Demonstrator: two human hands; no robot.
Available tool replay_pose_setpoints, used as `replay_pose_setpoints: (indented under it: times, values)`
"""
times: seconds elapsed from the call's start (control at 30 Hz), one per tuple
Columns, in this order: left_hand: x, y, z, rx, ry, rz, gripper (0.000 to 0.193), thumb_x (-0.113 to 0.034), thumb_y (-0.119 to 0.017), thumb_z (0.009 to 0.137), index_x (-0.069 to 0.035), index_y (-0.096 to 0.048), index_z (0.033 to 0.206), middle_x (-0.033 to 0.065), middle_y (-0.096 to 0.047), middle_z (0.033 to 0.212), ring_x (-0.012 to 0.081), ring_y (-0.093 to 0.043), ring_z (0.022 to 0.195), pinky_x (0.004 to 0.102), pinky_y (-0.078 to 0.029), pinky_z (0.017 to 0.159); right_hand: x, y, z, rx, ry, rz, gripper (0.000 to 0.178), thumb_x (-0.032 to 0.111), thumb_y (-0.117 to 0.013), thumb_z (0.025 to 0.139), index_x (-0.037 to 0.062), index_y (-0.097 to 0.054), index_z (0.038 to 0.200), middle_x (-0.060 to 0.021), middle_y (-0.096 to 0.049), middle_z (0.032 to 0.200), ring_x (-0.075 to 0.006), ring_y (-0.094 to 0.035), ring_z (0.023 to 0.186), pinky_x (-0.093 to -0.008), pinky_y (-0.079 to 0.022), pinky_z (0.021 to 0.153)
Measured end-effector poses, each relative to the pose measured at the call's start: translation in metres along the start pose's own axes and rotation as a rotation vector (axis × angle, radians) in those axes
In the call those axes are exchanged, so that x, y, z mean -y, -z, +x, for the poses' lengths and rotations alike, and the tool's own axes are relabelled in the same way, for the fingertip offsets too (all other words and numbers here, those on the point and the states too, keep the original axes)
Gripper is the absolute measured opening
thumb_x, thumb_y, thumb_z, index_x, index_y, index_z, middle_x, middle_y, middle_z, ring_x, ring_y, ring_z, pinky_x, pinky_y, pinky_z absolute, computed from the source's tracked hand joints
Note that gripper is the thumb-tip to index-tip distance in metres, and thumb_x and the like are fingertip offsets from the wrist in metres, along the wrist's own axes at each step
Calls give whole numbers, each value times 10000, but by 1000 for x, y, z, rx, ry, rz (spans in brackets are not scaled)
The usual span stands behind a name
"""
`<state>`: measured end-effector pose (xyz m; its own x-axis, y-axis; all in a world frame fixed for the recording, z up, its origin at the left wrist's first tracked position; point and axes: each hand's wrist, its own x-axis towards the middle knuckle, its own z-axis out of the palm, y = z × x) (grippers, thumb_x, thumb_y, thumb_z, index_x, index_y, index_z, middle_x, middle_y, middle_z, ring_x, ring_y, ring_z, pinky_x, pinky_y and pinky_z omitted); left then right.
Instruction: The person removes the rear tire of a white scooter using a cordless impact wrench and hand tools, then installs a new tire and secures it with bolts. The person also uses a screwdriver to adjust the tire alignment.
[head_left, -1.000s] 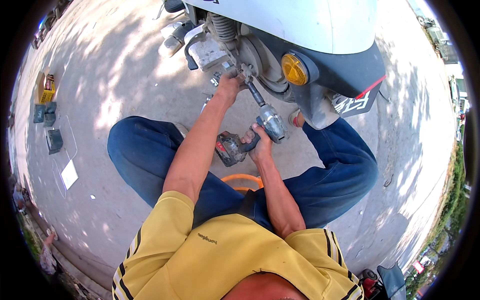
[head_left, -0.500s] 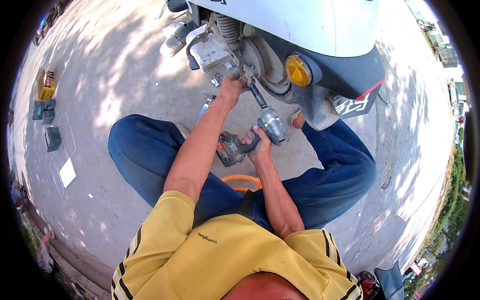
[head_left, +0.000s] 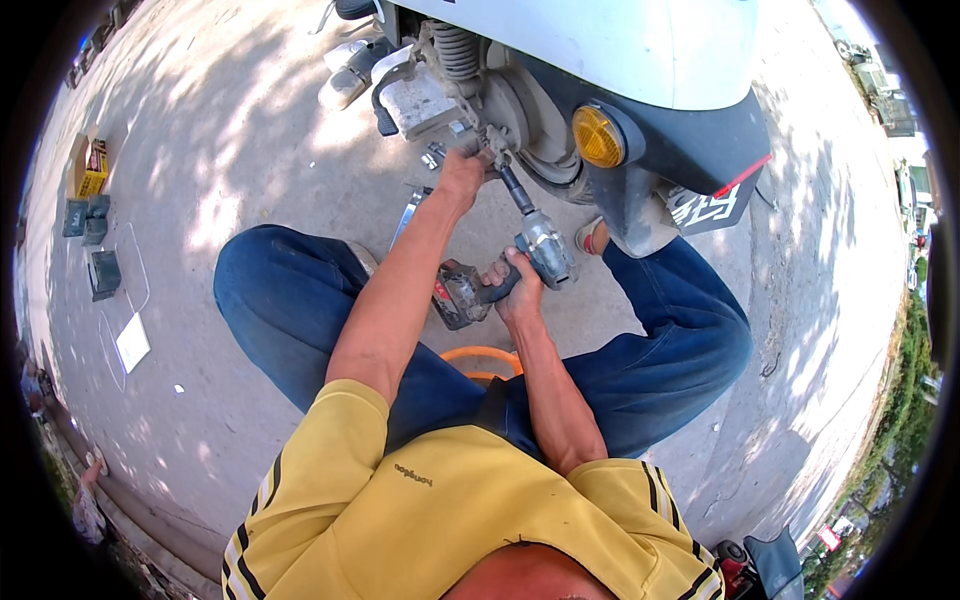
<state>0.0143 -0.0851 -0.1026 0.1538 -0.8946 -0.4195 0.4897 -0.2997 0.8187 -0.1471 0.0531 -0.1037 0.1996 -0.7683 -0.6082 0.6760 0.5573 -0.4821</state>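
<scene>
My right hand (head_left: 518, 290) is wrapped round the grip of a cordless impact wrench (head_left: 541, 245), its battery end toward my left knee. The wrench's dark socket extension (head_left: 515, 188) reaches up to the axle area beside the scooter's rear wheel (head_left: 545, 135). My left hand (head_left: 463, 178) is closed at the dusty metal parts just left of the socket's tip; what its fingers grip is hidden. Above them, a coil shock absorber (head_left: 457, 55) stands on the scooter (head_left: 640, 50). On the ground left of my left wrist lie a silver wrench (head_left: 408, 215) and a shiny socket piece (head_left: 432, 157).
An orange ring-shaped object (head_left: 482, 356) shows between my legs. To the left lie a yellow-black carton (head_left: 90, 168), several dark blocks (head_left: 103, 275) and a white panel with wire (head_left: 133, 343). Shoes (head_left: 350, 78) rest near the scooter. Its amber light (head_left: 598, 137) juts out at right.
</scene>
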Motion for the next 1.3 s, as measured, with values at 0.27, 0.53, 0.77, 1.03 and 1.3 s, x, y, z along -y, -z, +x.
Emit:
replay_pose_setpoints:
  times: [0.27,0.53,0.77,1.03,1.3]
  values:
    - [3,1,0,16,-7,30,220,-67,-557,1046,13,-647,1230,103,-705,1125,234,-707,1041,416,-603,918,-2,5,4,6,25,-2,186,207,-702,906,130,-538,864,-2,-424,649,-171,-456,595,-368,-410,645]
    - [7,2,1,28,-16,16,215,-68,-550,1054,21,-646,1224,106,-703,1103,228,-708,1006,413,-615,900,-3,11,4,8,8,-5,183,226,-704,902,124,-553,886,1,-434,636,-166,-452,592,-363,-403,653]
    - [7,2,1,15,-26,-3,197,-82,-595,1046,39,-683,1174,87,-711,1009,195,-696,889,364,-606,789,-8,38,14,100,-59,-6,219,259,-704,903,75,-589,930,-18,-454,663,-178,-473,614,-378,-433,648]
    - [-8,1,-12,94,31,52,211,-132,-607,1049,7,-682,1189,78,-713,1049,204,-702,958,357,-594,852,-31,79,46,-291,-243,-209,208,219,-713,898,49,-601,943,-27,-475,658,-185,-484,553,-378,-425,550]
    - [-12,14,-13,74,181,-68,222,-129,-611,1041,10,-678,1201,100,-733,1097,229,-714,1000,380,-598,889,-30,110,55,-395,-459,-97,235,280,-721,919,102,-567,915,-3,-481,681,-178,-496,586,-373,-443,589]
